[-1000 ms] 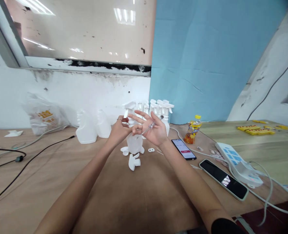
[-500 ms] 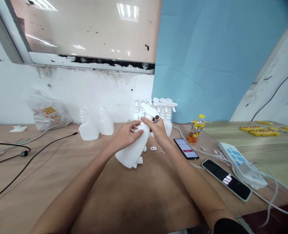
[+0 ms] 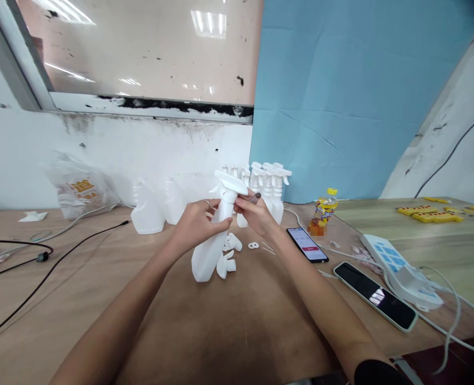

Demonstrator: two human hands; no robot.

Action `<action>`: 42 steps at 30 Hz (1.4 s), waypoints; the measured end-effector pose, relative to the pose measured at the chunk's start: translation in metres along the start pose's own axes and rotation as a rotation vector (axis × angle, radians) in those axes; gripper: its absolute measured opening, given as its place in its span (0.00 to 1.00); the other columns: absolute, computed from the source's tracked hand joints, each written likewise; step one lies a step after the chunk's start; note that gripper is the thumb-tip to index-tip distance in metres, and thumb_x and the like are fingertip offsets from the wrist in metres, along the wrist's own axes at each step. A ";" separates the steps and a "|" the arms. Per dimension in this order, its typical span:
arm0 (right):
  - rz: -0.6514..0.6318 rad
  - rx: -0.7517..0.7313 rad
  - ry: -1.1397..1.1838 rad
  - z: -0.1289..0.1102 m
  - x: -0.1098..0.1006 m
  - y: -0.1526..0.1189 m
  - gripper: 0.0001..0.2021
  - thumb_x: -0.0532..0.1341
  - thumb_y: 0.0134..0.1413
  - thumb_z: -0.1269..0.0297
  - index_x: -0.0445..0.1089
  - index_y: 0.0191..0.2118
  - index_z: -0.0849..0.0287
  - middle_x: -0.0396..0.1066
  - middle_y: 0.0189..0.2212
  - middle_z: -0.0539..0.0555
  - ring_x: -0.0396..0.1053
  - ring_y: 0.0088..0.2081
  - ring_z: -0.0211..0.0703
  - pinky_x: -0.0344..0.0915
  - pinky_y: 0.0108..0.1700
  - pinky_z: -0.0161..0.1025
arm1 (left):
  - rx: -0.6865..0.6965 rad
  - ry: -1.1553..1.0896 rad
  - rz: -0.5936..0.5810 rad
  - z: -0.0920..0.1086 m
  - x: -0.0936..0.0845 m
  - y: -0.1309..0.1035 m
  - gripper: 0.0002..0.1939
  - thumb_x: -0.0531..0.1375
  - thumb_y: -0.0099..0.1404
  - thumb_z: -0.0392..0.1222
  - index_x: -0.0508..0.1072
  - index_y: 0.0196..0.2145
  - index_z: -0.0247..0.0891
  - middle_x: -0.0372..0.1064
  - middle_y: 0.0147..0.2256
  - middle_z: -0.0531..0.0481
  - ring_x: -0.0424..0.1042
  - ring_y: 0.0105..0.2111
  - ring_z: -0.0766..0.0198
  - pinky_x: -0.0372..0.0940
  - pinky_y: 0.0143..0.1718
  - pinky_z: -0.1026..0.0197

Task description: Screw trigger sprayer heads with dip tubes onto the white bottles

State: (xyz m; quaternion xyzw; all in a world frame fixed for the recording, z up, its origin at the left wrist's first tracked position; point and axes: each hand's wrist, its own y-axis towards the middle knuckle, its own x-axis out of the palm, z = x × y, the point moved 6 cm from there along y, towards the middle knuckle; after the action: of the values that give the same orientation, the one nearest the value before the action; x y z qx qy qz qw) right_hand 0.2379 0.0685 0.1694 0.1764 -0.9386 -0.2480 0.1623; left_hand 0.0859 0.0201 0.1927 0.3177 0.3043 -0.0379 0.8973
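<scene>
A white spray bottle (image 3: 209,255) stands slightly tilted in front of me, its white trigger head (image 3: 231,183) seated on the neck. My left hand (image 3: 200,220) is closed around the bottle's upper body, just under the collar. At the collar's right side, the fingers of my right hand (image 3: 256,215) are pinched together against it. A short dark cylindrical end (image 3: 255,198) sticks out by the right fingers; its kind is unclear. Loose trigger heads (image 3: 225,264) lie on the table just right of the bottle.
Two headless white bottles (image 3: 146,208) stand back left, near a plastic bag (image 3: 82,187). Several bottles with trigger heads (image 3: 277,187) stand behind my hands. Rightward are a phone (image 3: 307,245), a drink bottle (image 3: 325,208), a second phone (image 3: 375,295) and a power strip (image 3: 399,272). Black cables (image 3: 60,254) cross the left.
The bottle has come more upright, and its trigger head has turned so the trigger now points left. My right hand has shifted slightly left and down, and the loose trigger heads show more.
</scene>
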 end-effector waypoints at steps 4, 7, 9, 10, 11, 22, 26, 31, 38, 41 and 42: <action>0.004 0.041 -0.001 0.007 -0.001 0.003 0.22 0.73 0.42 0.59 0.71 0.45 0.54 0.73 0.36 0.50 0.68 0.36 0.43 0.63 0.35 0.37 | -0.036 0.048 -0.015 -0.007 0.005 0.000 0.23 0.65 0.57 0.52 0.78 0.50 0.43 0.78 0.45 0.48 0.76 0.40 0.53 0.73 0.42 0.51; 0.077 0.039 -0.027 0.009 0.000 0.002 0.17 0.74 0.40 0.62 0.72 0.38 0.57 0.73 0.33 0.51 0.69 0.35 0.43 0.64 0.37 0.38 | -0.057 0.083 -0.026 -0.011 0.009 0.000 0.26 0.65 0.56 0.54 0.77 0.51 0.43 0.77 0.44 0.47 0.75 0.40 0.52 0.72 0.42 0.50; 0.055 0.021 0.022 0.008 0.004 0.001 0.14 0.73 0.42 0.62 0.73 0.35 0.59 0.74 0.33 0.52 0.69 0.37 0.44 0.65 0.40 0.39 | -0.060 0.059 -0.030 -0.012 0.009 0.001 0.26 0.65 0.57 0.54 0.77 0.51 0.43 0.77 0.46 0.47 0.76 0.39 0.53 0.72 0.42 0.51; 0.022 0.023 0.047 0.008 0.006 0.001 0.13 0.72 0.43 0.61 0.73 0.36 0.59 0.74 0.35 0.53 0.69 0.38 0.45 0.65 0.41 0.39 | -0.055 0.049 -0.029 -0.012 0.009 0.001 0.25 0.65 0.57 0.53 0.77 0.51 0.43 0.77 0.47 0.47 0.76 0.39 0.54 0.72 0.42 0.51; -0.006 0.034 0.060 0.009 0.008 0.001 0.14 0.71 0.43 0.61 0.73 0.37 0.58 0.74 0.36 0.53 0.69 0.38 0.44 0.65 0.40 0.39 | -0.048 0.046 -0.031 -0.012 0.009 0.002 0.24 0.65 0.58 0.52 0.77 0.50 0.43 0.77 0.47 0.47 0.76 0.39 0.54 0.72 0.42 0.52; -0.014 0.112 0.061 0.021 0.009 0.001 0.15 0.71 0.42 0.59 0.73 0.38 0.57 0.74 0.35 0.52 0.68 0.36 0.43 0.61 0.35 0.37 | -0.115 0.028 -0.076 -0.023 0.009 0.004 0.26 0.65 0.58 0.54 0.76 0.51 0.42 0.77 0.45 0.45 0.76 0.40 0.53 0.72 0.42 0.50; 0.105 0.079 0.051 0.020 0.001 0.003 0.16 0.74 0.40 0.60 0.73 0.36 0.57 0.74 0.35 0.52 0.67 0.35 0.41 0.61 0.34 0.36 | -0.145 -0.042 -0.148 -0.026 0.010 0.004 0.25 0.65 0.57 0.53 0.76 0.52 0.45 0.77 0.44 0.45 0.76 0.42 0.51 0.71 0.45 0.49; 0.103 -0.014 0.108 -0.008 -0.017 0.010 0.15 0.69 0.48 0.52 0.72 0.40 0.53 0.77 0.41 0.54 0.67 0.37 0.42 0.62 0.32 0.37 | -0.182 -0.118 -0.260 -0.042 0.003 0.007 0.26 0.66 0.56 0.53 0.76 0.52 0.46 0.77 0.45 0.46 0.76 0.45 0.50 0.70 0.47 0.48; 0.169 -0.152 0.026 -0.065 -0.058 0.005 0.12 0.68 0.51 0.53 0.71 0.39 0.51 0.76 0.39 0.53 0.70 0.51 0.48 0.68 0.44 0.43 | -0.256 0.314 0.061 -0.087 -0.055 0.019 0.32 0.67 0.53 0.59 0.73 0.52 0.41 0.75 0.43 0.42 0.75 0.44 0.48 0.68 0.44 0.51; 0.140 -0.098 -0.026 -0.073 -0.064 0.002 0.12 0.70 0.49 0.56 0.71 0.37 0.54 0.76 0.39 0.55 0.71 0.51 0.51 0.68 0.48 0.47 | -0.326 0.417 0.193 -0.110 -0.073 0.022 0.34 0.66 0.53 0.61 0.70 0.52 0.38 0.74 0.44 0.41 0.74 0.44 0.48 0.67 0.44 0.52; 0.126 -0.079 -0.035 -0.073 -0.066 0.002 0.13 0.71 0.47 0.58 0.71 0.36 0.55 0.75 0.37 0.55 0.72 0.47 0.50 0.68 0.47 0.47 | -0.352 0.434 0.222 -0.117 -0.076 0.023 0.34 0.66 0.54 0.61 0.69 0.51 0.38 0.74 0.44 0.40 0.74 0.44 0.48 0.67 0.43 0.52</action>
State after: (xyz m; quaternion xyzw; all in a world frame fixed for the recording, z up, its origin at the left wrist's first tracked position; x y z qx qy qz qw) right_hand 0.3244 0.0677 0.2165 0.1062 -0.9400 -0.2774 0.1679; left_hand -0.0312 0.0981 0.1768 0.1892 0.4542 0.1822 0.8513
